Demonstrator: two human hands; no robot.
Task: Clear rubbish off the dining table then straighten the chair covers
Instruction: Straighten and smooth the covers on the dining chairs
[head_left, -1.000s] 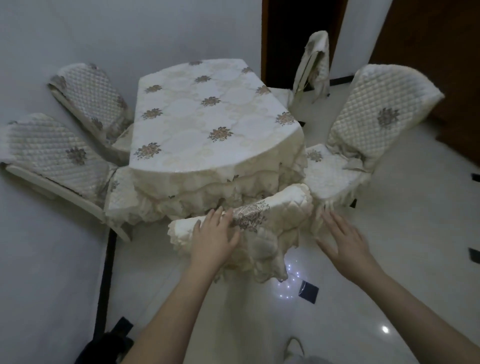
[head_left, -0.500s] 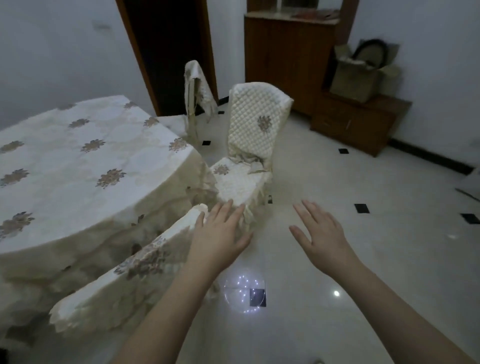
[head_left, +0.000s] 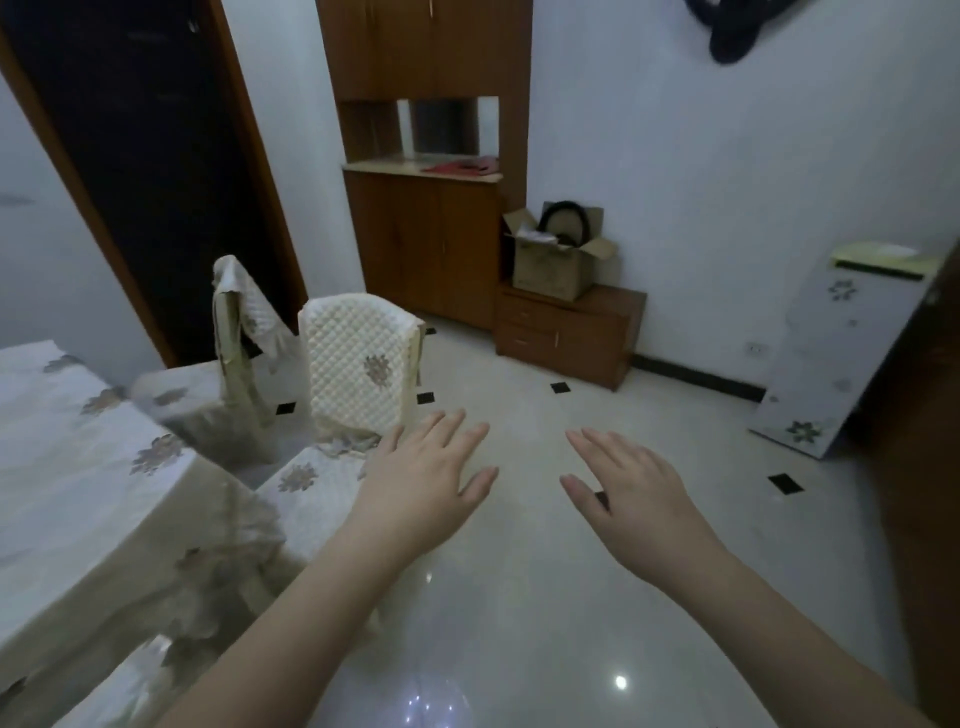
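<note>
The dining table (head_left: 67, 467) at the left wears a cream cloth with floral motifs, and no rubbish shows on it. A chair with a quilted cream cover (head_left: 358, 374) stands past the table's corner, its seat (head_left: 311, 483) facing me. Behind it a second chair's cover (head_left: 241, 312) hangs rumpled and askew off the backrest. My left hand (head_left: 426, 483) hovers flat, fingers spread, over the near chair's seat edge, touching nothing. My right hand (head_left: 631, 499) hovers flat above the floor, empty. The near chair's backrest (head_left: 140, 680) shows at the bottom left.
A wooden cabinet (head_left: 426, 249) stands at the far wall beside a dark doorway (head_left: 150, 171). A low wooden drawer unit (head_left: 569, 332) carries an open cardboard box (head_left: 556, 260). A white panel (head_left: 836, 364) leans on the right wall. Glossy tiled floor (head_left: 519, 597) lies ahead.
My view has swung right and up from the table toward the room. My left hand has lifted off the near chair's backrest, and both hands now hover ahead toward the quilted chair.
</note>
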